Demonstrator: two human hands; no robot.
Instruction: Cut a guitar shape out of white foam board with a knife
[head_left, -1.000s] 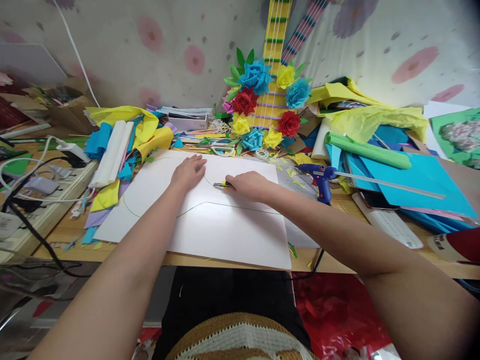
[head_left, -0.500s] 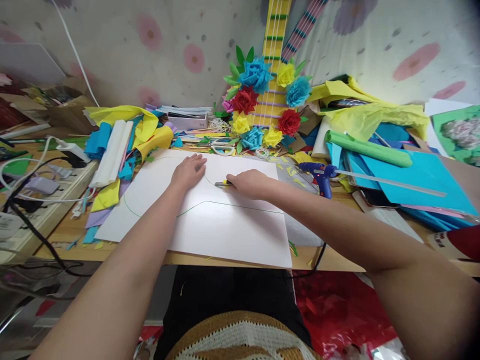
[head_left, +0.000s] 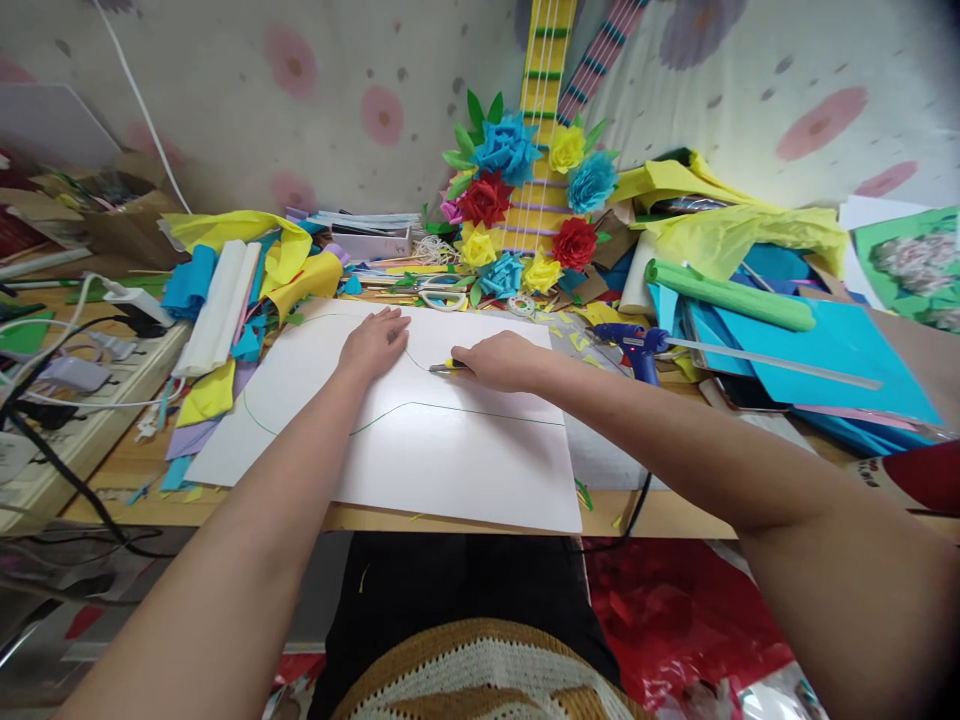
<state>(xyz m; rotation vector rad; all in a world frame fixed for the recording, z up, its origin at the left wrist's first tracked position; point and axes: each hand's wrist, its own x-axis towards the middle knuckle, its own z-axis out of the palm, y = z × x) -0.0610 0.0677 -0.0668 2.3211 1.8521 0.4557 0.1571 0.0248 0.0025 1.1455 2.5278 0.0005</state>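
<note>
A large white board (head_left: 450, 470) lies flat on the table with a curving green outline drawn on it. My left hand (head_left: 373, 342) rests on the board's upper part, palm down with its fingers stretched out. In my right hand (head_left: 499, 360) is a yellow-and-black utility knife (head_left: 448, 366), gripped with the thumb along its handle. The blade points left and touches the board at the drawn line, a short way right of my left fingertips. Part of the outline is hidden under my left forearm.
Right of the board lies a blue glue gun (head_left: 634, 345) with a long glue stick. Behind stands a yellow paper guitar (head_left: 531, 215) with paper flowers. Scissors (head_left: 442, 293) and paper scraps lie beyond the board. A power strip (head_left: 97, 420) with cables sits left; blue sheets (head_left: 847, 360) lie right.
The whole view has shifted very slightly. My hands, the knife and the board keep nearly the same places relative to each other.
</note>
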